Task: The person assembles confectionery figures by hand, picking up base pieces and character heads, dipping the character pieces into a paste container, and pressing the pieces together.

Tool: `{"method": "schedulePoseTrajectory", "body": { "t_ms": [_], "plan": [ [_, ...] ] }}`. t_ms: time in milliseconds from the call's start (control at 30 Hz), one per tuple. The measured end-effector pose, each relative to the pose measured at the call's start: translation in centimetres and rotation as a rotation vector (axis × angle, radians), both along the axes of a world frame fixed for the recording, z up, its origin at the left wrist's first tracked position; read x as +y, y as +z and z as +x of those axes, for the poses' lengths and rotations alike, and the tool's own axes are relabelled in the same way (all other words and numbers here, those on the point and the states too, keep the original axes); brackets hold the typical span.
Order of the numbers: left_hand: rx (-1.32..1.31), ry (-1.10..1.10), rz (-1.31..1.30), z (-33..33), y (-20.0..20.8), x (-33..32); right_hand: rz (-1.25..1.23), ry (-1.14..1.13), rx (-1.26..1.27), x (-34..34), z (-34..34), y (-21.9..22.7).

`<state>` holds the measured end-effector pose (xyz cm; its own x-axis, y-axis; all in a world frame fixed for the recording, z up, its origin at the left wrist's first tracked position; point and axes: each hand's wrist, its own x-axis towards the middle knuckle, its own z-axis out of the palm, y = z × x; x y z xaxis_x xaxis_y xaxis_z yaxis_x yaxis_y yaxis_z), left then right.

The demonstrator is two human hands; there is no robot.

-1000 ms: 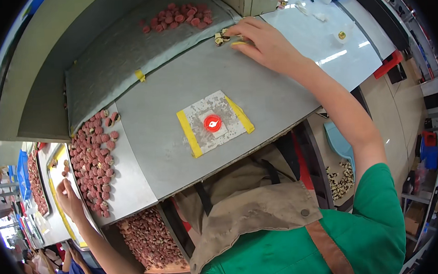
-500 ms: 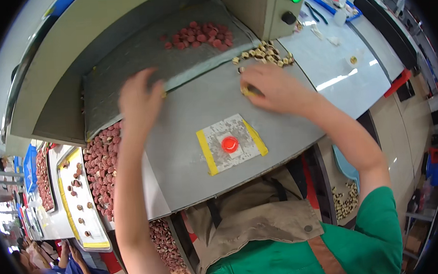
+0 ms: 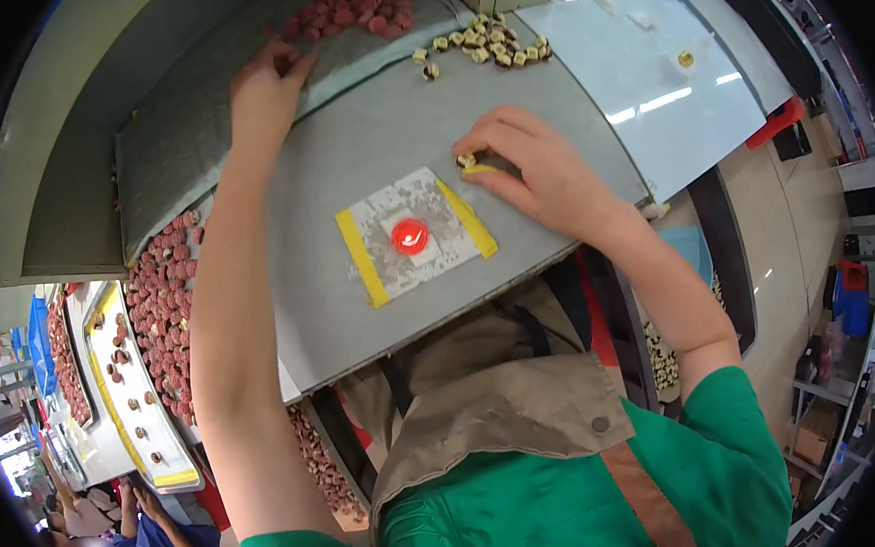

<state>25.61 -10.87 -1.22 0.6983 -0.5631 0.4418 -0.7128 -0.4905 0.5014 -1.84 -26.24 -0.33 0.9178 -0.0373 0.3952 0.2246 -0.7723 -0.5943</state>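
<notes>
My right hand (image 3: 532, 172) pinches a small cream-and-brown piece (image 3: 466, 159) between forefinger and thumb above the grey table. Something yellow, perhaps tape, shows at that thumb. My left hand (image 3: 268, 88) reaches over the dark belt, thumb and forefinger apart, beside a heap of round dark-pink pieces (image 3: 351, 13). Whether a fingertip touches one of them I cannot tell. Between me and the hands, a round, shiny red fixture (image 3: 410, 237) sits on a worn white plate (image 3: 433, 199) edged with yellow tape. Several cream-and-brown pieces (image 3: 488, 42) lie loose at the table's far side.
A machine housing (image 3: 68, 211) arches over the belt at the left. Many reddish pieces (image 3: 164, 310) are heaped left of the table, beside a white tray (image 3: 138, 377). A glossy white board (image 3: 636, 71) lies to the right. Another person (image 3: 153, 542) sits at lower left.
My left hand has moved farther in, up to the pink heap. My right hand has drawn back from the loose cream-and-brown pieces with one in its pinch. The whole view has shifted.
</notes>
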Motion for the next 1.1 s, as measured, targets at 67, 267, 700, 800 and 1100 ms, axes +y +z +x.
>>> {"method": "schedulePoseTrajectory", "body": {
  "t_ms": [67,267,700,800,1100],
  "plan": [
    [0.028,-0.076,-0.068,-0.7,-0.1,2.2,0.013,-0.031,0.022,-0.3,0.0,-0.4],
    [0.516,-0.087,-0.231,-12.9,3.5,6.5,-0.113,-0.014,-0.161,-1.9,-0.4,-3.0],
    [1.207,-0.271,-1.002,-21.2,0.2,11.6,-0.198,0.138,0.022,0.2,1.3,-0.7],
    [1.280,-0.208,-1.088,-22.0,0.3,11.6,-0.300,0.185,0.068,0.4,1.8,0.7],
    [1.430,-0.262,-1.243,-21.2,0.5,12.9,-0.152,0.187,0.213,2.3,1.9,2.1]
  ]
}}
